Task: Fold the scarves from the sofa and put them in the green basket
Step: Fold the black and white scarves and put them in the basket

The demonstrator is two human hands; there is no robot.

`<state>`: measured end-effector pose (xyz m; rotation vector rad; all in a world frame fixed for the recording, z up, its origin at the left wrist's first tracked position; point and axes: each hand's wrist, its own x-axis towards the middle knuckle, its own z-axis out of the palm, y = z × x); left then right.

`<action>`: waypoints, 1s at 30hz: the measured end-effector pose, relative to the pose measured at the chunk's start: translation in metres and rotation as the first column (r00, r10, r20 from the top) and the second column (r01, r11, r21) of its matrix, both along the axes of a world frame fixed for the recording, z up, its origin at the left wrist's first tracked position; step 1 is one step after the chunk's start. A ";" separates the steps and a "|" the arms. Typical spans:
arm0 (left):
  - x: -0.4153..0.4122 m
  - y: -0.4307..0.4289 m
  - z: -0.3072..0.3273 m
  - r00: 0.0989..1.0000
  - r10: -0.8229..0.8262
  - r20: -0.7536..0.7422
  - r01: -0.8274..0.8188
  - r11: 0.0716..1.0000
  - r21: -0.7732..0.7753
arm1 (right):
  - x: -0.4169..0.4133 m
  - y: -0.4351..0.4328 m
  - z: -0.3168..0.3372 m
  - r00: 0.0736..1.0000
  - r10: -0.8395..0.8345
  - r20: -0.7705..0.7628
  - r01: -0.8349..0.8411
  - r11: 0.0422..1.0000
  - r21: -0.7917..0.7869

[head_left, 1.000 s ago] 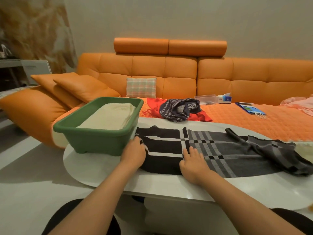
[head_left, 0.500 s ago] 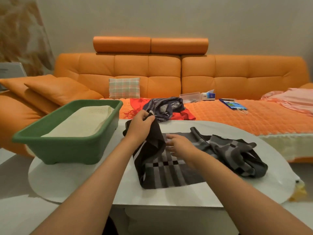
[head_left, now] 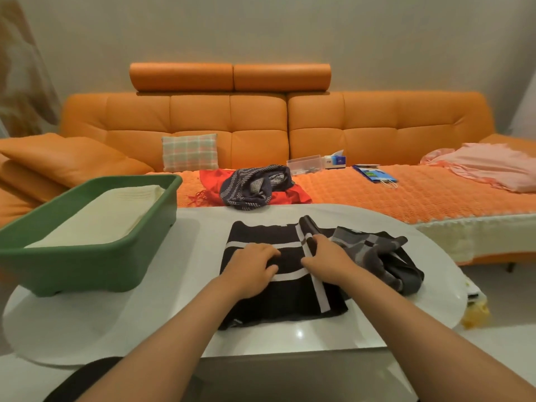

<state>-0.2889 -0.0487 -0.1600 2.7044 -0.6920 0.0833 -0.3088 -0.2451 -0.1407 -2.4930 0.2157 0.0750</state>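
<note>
On desk point(head_left: 179, 285), just beside green basket point(head_left: 87, 268), black-white scarf point(head_left: 278, 303) lies part-folded. L hand point(head_left: 252, 268) & R hand point(head_left: 327, 262) press flat on it, fingers loosely straight, gripping nothing.

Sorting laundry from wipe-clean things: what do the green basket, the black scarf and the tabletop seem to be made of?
Green basket: likely moulded plastic, matte; smooth rolled rim, moulded feet.
Black scarf: soft woven fabric, perhaps wool or acrylic; it drapes and folds limply, no shine.
Tabletop: hard, glossy white, shown by a light reflection; stone or lacquer, cannot tell.
</note>
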 end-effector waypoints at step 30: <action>0.091 0.057 -0.022 0.945 0.272 -0.182 -0.219 0.938 0.268 | 0.087 -0.005 -0.021 0.994 0.013 0.105 0.012 0.972 -0.233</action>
